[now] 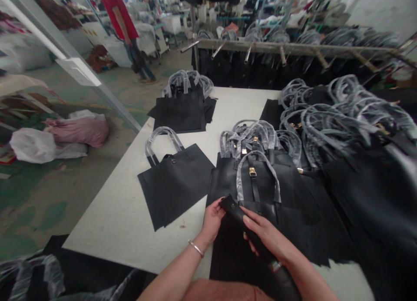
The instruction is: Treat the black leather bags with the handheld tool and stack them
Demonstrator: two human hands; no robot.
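Observation:
A long, narrow folded black leather piece (235,210) runs from the middle of the view down toward my body. My left hand (213,216), with a silver bangle at its wrist, is closed on its upper end, fingertips pinching the edge. Farther down, my right hand (265,233) wraps round it, thumb on top. A small shiny metal part (275,265) shows lower on the piece. Just beyond my hands lies a stack of black handbags (224,175) with plastic-wrapped handles and gold buckles (253,172). Left of them, another black handbag (177,175) lies flat.
On the white table (117,205), more black bags (179,110) lie at the far left corner. A large heap of bags (368,170) covers the right side. Behind stands a metal rack (293,47) with protruding bars. A person in red (120,14) stands beyond the table.

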